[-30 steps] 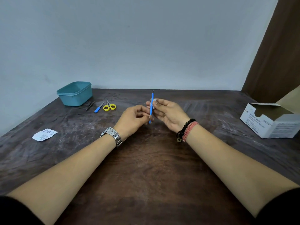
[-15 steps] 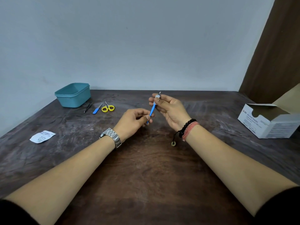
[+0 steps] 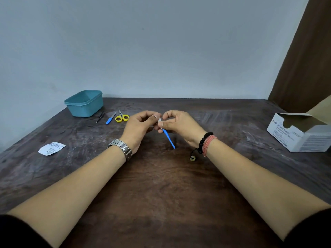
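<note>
As right hand (image 3: 180,126) pinches tool (image 3: 169,139), BD box (image 3: 302,140)

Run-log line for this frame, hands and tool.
left hand: pinches blue tool top | right hand: pinches same end | lower end: free, slants down | white bit at pinch: unidentifiable

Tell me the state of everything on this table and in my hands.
blue tool: tilted, lifted, pinched by right hand
white pad: at its tip, pinched by left hand
teal tub: open, no lid
yellow scissors: closed, lying flat
swab box: flap open
white sachet: lying flat
</note>
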`<action>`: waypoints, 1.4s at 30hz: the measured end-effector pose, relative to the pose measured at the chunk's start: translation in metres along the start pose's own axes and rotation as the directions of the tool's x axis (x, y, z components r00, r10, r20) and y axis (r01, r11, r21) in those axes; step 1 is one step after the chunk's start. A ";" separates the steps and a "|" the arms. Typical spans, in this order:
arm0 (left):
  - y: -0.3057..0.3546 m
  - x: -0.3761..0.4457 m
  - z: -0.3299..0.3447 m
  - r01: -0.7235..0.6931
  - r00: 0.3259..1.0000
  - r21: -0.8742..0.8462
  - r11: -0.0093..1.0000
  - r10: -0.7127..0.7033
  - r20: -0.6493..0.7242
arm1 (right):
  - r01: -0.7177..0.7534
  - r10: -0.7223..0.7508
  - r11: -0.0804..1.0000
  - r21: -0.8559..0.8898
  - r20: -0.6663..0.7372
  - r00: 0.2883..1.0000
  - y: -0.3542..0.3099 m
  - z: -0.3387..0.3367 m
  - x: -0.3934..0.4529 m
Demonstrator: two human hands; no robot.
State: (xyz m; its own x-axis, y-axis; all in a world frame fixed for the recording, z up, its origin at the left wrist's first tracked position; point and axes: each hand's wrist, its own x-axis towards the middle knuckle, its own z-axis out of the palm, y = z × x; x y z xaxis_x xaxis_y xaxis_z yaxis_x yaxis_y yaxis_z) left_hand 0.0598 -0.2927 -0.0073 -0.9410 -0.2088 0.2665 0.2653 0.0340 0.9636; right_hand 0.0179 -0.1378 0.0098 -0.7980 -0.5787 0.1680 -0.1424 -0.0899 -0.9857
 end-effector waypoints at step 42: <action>0.035 0.071 -0.178 0.252 0.756 0.612 0.750 0.242 -0.608 | -0.079 0.104 0.976 -0.202 0.117 0.988 0.004 0.000 -0.005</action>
State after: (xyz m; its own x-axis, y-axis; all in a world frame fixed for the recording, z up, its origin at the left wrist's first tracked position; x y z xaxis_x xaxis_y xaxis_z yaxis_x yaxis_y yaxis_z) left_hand 0.0402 -0.4806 0.0414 -0.5199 -0.7436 0.4205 -0.1669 0.5712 0.8037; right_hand 0.0217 -0.1352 0.0046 -0.7344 -0.6759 0.0625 -0.1945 0.1213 -0.9734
